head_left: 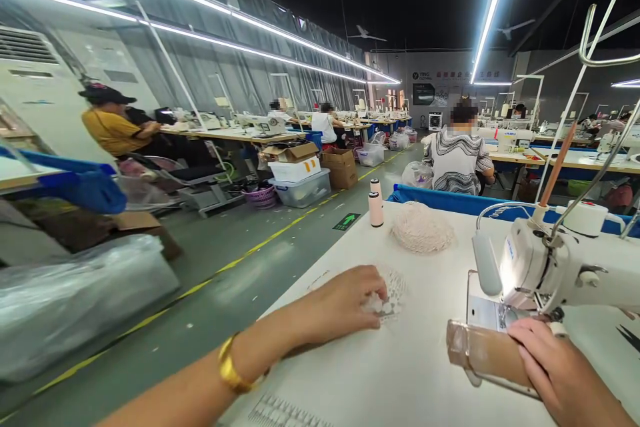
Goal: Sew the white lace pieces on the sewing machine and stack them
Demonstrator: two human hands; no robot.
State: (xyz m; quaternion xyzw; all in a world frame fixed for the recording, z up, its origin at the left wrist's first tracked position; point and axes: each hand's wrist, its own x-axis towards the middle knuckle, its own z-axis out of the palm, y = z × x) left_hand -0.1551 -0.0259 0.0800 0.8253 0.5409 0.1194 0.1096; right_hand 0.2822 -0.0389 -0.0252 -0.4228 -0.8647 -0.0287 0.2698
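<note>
My left hand reaches over the white tabletop. Its curved fingers and thumb are apart at the edge of a small patch of pale lace, touching or just above it. My right hand rests with fingers extended on a brown, clear-taped block in front of the sewing machine. The fingertips lie near the needle plate; nothing shows gripped there. Farther back sits a heap of pale pink lace trim, beside two thread cones.
Black scissors or snips lie at the right edge. A ruler-like printed grid shows at the table's front. Left of the table runs an aisle with a yellow floor line and a large plastic-wrapped bundle. A co-worker sits ahead.
</note>
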